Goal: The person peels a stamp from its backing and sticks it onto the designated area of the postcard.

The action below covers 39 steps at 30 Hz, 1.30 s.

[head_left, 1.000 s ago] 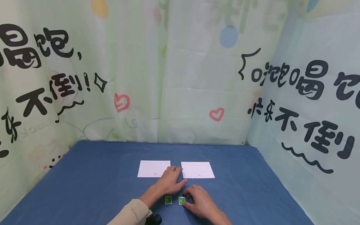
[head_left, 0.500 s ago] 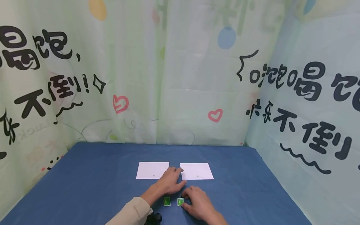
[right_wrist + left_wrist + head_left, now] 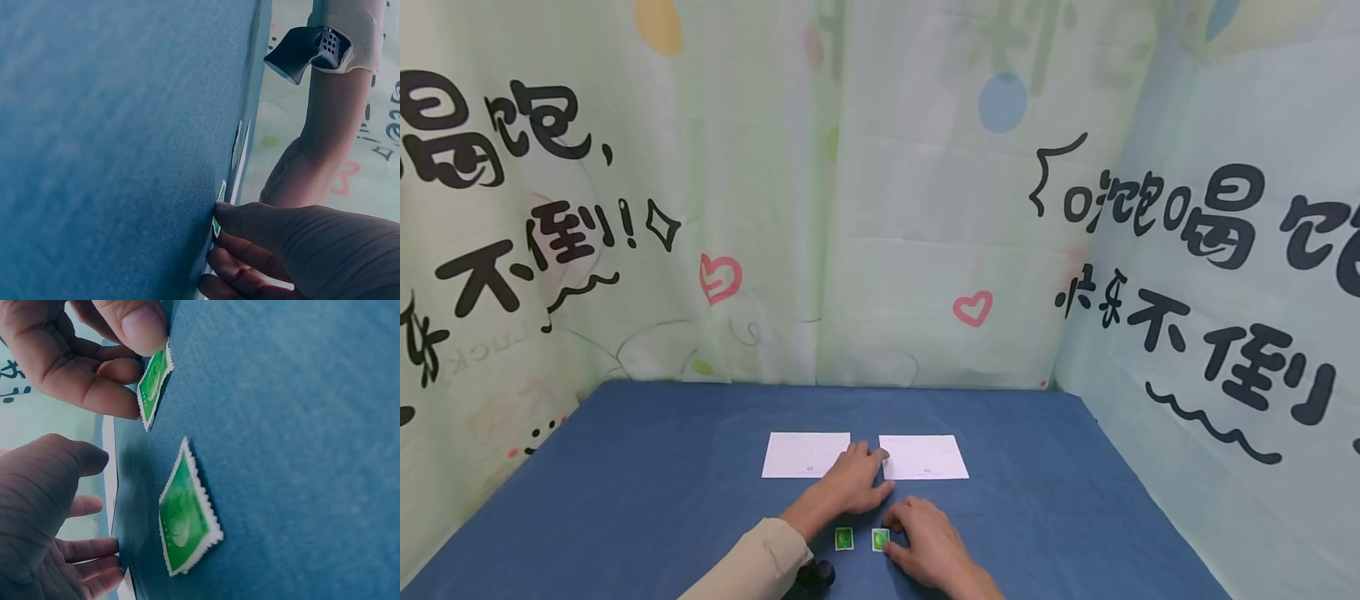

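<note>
Right hand [image 3: 931, 548] pinches a green stamp [image 3: 879, 541] by its edges; left hand [image 3: 853, 481] lies spread at the gap between white sheets [image 3: 927, 458]; surface [image 3: 1060, 508] stretches wide either side.

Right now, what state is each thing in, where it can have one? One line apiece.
Left green stamp: lying printed side up, untouched
Right green stamp: printed side up, held at its edge
Left white sheet: lying flat, one corner covered
Right white sheet: lying flat
Left hand: fingers extended, reaching over the sheets' facing edges
Right hand: fingers curled, thumb touching the right green stamp
</note>
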Each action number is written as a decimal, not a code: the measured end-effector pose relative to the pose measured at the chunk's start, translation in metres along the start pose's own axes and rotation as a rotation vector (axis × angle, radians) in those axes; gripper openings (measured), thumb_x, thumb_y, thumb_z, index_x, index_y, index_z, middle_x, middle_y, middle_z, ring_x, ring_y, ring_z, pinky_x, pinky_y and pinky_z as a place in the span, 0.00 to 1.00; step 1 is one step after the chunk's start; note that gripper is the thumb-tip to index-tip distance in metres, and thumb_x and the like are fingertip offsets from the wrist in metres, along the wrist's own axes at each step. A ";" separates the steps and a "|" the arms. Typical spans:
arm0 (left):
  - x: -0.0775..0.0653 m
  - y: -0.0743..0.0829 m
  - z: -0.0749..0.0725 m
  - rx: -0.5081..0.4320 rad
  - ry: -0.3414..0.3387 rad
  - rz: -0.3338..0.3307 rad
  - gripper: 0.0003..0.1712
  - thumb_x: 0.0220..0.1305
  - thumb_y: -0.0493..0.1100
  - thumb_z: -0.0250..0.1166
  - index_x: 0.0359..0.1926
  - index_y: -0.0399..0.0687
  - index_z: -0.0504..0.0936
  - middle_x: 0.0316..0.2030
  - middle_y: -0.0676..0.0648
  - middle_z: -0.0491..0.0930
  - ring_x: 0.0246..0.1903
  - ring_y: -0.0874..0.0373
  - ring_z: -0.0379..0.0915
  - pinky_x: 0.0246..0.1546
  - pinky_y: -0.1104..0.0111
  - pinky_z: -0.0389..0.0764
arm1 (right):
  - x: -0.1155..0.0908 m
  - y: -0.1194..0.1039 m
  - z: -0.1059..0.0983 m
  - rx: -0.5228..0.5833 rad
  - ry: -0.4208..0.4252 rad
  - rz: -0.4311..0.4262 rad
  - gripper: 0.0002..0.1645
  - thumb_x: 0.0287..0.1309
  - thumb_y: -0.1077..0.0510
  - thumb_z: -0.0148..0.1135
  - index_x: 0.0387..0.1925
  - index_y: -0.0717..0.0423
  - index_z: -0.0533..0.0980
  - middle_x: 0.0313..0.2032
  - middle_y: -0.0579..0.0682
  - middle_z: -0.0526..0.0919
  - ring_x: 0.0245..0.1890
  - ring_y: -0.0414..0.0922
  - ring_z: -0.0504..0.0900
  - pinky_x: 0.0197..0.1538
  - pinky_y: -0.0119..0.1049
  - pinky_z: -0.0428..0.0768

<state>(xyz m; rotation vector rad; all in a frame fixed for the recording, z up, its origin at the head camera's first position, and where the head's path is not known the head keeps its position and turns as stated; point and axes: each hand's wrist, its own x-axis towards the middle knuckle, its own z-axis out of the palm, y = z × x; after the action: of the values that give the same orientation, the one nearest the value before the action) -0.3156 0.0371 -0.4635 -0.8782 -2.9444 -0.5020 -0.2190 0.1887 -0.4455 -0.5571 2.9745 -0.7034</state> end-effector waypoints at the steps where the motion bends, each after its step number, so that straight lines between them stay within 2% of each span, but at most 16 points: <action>1: 0.000 0.000 0.000 0.009 -0.002 0.001 0.28 0.71 0.54 0.63 0.64 0.45 0.78 0.50 0.41 0.77 0.50 0.49 0.72 0.57 0.56 0.75 | 0.000 0.000 0.000 -0.001 -0.001 -0.004 0.13 0.58 0.53 0.74 0.43 0.52 0.84 0.34 0.41 0.76 0.34 0.38 0.73 0.41 0.40 0.75; 7: 0.001 0.004 -0.006 0.051 -0.027 -0.005 0.24 0.71 0.53 0.64 0.60 0.45 0.81 0.47 0.42 0.75 0.46 0.50 0.69 0.54 0.57 0.75 | -0.001 0.002 0.000 -0.003 -0.008 -0.004 0.12 0.58 0.53 0.74 0.42 0.51 0.84 0.33 0.40 0.76 0.34 0.36 0.72 0.41 0.39 0.74; 13: 0.003 0.005 -0.006 0.077 -0.018 0.005 0.23 0.71 0.53 0.64 0.58 0.45 0.82 0.45 0.42 0.75 0.45 0.50 0.69 0.54 0.56 0.76 | -0.001 0.000 0.000 -0.006 0.011 -0.015 0.12 0.58 0.53 0.75 0.42 0.51 0.84 0.33 0.41 0.76 0.34 0.37 0.72 0.41 0.39 0.74; 22: 0.003 0.003 -0.002 0.078 -0.004 0.011 0.22 0.71 0.53 0.64 0.58 0.46 0.82 0.45 0.42 0.75 0.45 0.51 0.69 0.53 0.57 0.76 | -0.003 0.000 0.001 -0.007 0.028 -0.019 0.10 0.57 0.54 0.75 0.40 0.51 0.84 0.32 0.40 0.75 0.32 0.36 0.70 0.39 0.38 0.74; 31: 0.002 0.004 -0.005 0.086 -0.001 0.020 0.22 0.71 0.51 0.64 0.59 0.46 0.82 0.47 0.42 0.75 0.45 0.50 0.68 0.53 0.57 0.76 | 0.001 -0.001 0.001 -0.002 0.017 0.007 0.09 0.57 0.54 0.74 0.37 0.50 0.82 0.32 0.40 0.74 0.32 0.37 0.70 0.39 0.39 0.73; 39: 0.004 0.001 -0.003 0.078 0.003 0.031 0.20 0.72 0.52 0.62 0.58 0.46 0.83 0.45 0.42 0.76 0.43 0.51 0.69 0.52 0.57 0.76 | 0.000 -0.002 0.003 0.016 0.046 0.013 0.08 0.58 0.59 0.72 0.30 0.47 0.78 0.29 0.40 0.70 0.30 0.38 0.65 0.35 0.38 0.69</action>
<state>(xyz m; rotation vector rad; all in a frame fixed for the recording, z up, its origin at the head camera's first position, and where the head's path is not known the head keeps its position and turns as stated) -0.3184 0.0390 -0.4598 -0.9113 -2.9206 -0.3835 -0.2178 0.1854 -0.4473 -0.5273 3.0092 -0.7487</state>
